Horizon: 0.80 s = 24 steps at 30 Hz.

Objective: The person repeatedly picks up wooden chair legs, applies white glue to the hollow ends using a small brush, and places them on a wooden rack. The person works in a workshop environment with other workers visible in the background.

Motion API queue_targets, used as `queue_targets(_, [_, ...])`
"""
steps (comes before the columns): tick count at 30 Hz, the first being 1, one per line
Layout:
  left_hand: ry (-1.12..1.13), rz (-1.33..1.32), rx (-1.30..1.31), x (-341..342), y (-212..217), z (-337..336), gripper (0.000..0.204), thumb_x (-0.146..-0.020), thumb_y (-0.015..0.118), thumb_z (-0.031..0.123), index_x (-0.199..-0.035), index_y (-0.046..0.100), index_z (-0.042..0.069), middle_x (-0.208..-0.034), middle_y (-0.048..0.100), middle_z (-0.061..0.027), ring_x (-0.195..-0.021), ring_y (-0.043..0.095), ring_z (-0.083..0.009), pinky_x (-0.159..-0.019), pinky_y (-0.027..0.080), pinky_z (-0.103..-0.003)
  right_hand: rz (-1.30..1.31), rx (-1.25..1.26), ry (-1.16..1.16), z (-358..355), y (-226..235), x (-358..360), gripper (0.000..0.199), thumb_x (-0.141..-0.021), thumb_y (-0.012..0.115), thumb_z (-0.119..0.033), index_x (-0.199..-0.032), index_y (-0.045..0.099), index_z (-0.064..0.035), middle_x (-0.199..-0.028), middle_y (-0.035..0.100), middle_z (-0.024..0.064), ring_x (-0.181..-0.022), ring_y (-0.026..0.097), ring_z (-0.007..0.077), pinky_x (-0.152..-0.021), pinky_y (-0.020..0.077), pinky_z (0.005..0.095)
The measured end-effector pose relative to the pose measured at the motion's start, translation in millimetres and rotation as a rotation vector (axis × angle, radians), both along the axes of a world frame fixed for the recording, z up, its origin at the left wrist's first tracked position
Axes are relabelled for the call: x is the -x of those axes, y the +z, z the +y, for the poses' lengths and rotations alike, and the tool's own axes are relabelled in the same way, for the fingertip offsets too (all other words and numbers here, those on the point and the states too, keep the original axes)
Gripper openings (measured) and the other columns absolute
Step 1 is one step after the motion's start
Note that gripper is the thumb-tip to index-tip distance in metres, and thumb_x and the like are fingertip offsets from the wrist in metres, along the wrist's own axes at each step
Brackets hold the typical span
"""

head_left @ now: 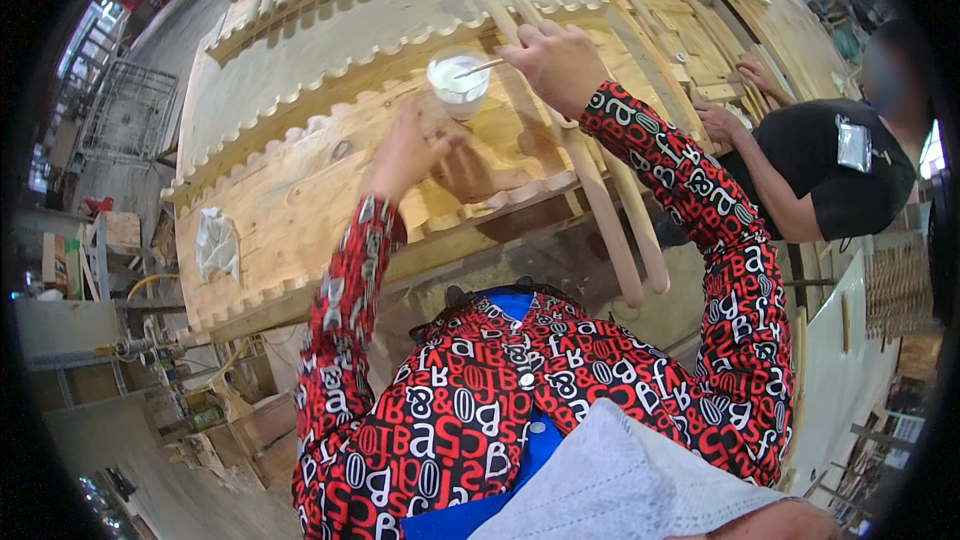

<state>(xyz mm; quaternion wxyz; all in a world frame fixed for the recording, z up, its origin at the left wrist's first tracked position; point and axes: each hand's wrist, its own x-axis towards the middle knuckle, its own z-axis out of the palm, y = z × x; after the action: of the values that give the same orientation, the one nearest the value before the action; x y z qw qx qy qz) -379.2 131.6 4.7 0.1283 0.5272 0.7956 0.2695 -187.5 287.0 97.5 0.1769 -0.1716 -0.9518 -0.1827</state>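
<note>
White paste fills a cup (462, 108); the right hand (556, 62) pinches a thin stick (483, 68) dipped into it. The left hand (410, 152), blurred, fingers loosely spread, hovers just beside the cup. Two rods (598, 205) pass under the right hand, across the scalloped bench (290, 205). Rightward, a co-worker (845, 155) in black.

Looks like translucent plastic for the cup (460, 108), smooth matt wood for the round rods (603, 225), visibly grained wood for the benchtop (290, 200).
</note>
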Motion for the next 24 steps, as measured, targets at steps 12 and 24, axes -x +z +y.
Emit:
queue_targets(12, [-0.122, -0.036, -0.111, 15, -31, 59, 0.08, -0.074, 0.076, 0.056, -0.134, 0.053, 0.01, -0.126, 0.063, -0.0099, -0.125, 0.051, -0.026, -0.111, 0.025, -0.043, 0.016, 0.102, -0.043, -25, 7, -29, 0.008, -0.083, 0.06, -0.017, -0.083, 0.067, -0.0127, -0.087, 0.063, 0.0056, -0.085, 0.064, 0.0237, -0.068, 0.0538, 0.0387])
queue_targets(24, [-0.114, -0.013, -0.171, 14, -39, 63, 0.068, -0.077, 0.073, 0.053, -0.127, 0.058, 0.01, -0.121, 0.066, -0.0082, -0.123, 0.052, -0.0242, -0.109, 0.025, -0.042, 0.121, 0.833, -0.158, -8, -28, -63, 0.024, -0.094, 0.053, -0.02, -0.106, 0.067, -0.0049, -0.08, 0.068, 0.0139, -0.075, 0.068, 0.0261, -0.069, 0.0534, 0.038])
